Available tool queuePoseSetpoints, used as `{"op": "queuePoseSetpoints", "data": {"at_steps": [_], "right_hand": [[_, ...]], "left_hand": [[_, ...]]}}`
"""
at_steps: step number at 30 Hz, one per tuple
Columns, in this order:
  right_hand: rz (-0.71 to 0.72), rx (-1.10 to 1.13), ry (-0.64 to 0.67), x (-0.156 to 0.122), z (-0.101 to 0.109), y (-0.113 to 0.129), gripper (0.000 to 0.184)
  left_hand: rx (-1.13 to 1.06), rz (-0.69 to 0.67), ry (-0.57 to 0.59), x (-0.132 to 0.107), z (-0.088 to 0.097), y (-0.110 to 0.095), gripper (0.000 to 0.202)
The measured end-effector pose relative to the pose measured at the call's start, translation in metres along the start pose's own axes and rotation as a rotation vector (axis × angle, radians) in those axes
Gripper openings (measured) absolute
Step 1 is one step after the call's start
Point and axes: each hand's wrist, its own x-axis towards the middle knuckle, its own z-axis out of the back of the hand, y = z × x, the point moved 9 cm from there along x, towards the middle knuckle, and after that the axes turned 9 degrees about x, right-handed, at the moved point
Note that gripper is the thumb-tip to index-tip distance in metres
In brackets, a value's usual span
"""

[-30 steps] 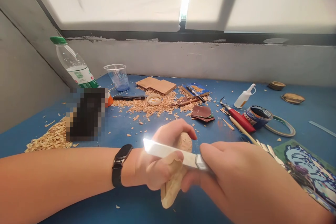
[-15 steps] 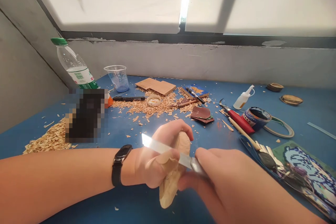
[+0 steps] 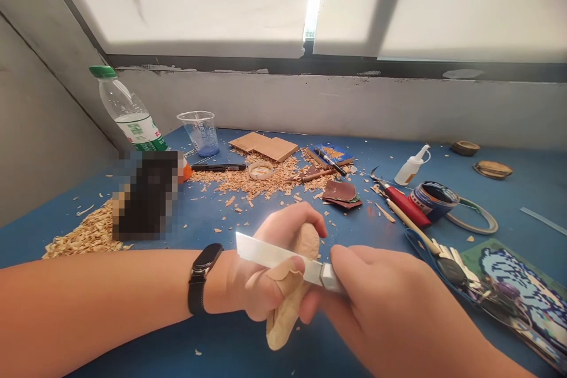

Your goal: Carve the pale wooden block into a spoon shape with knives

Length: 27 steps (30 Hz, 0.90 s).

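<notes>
A pale piece of carved wood, long and rounded, sits in my left hand, whose fingers are wrapped round it. My left wrist bears a black band. In my right hand is a utility knife, gripped by its handle. Its broad blade lies across the wood and points left, towards my left wrist. My left thumb is at the blade's lower edge, beside a thin curl of shaved wood. Most of the knife's handle is hidden in my right fist.
Wood shavings are strewn over the blue table. At the left stand a bottle and a plastic cup. Folded sandpaper lies ahead. On the right are a red-handled tool, a paint jar and a glue bottle.
The knife blade has turned slightly, its flat side now showing more, and its tip is a little lower and further left. The wood has tilted slightly in my left hand.
</notes>
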Motion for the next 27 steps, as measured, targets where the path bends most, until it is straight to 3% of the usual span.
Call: {"op": "queuePoseSetpoints", "data": {"at_steps": [2, 5, 8, 15, 18, 21, 27], "right_hand": [[0.014, -0.037, -0.072, 0.000, 0.005, 0.000, 0.040], [-0.008, -0.134, -0.175, 0.001, 0.012, -0.004, 0.052], [-0.010, -0.118, -0.138, 0.002, 0.011, -0.005, 0.054], [-0.002, 0.151, 0.015, -0.001, 0.000, 0.009, 0.043], [0.041, 0.238, -0.038, 0.001, 0.002, 0.015, 0.042], [0.029, 0.279, -0.095, 0.004, 0.003, 0.014, 0.043], [-0.077, 0.312, -0.157, 0.005, 0.002, 0.001, 0.044]], "left_hand": [[-0.035, 0.028, -0.010, -0.001, 0.003, 0.000, 0.039], [0.208, 0.083, -0.130, -0.001, 0.019, -0.003, 0.034], [0.247, 0.117, -0.159, -0.001, 0.025, -0.003, 0.040], [0.049, 0.152, -0.104, -0.002, 0.018, 0.004, 0.055], [-0.059, 0.144, -0.059, -0.002, 0.013, 0.000, 0.054], [-0.008, 0.170, -0.018, -0.002, 0.013, -0.002, 0.056], [0.008, 0.327, 0.056, -0.002, 0.017, 0.006, 0.064]]}}
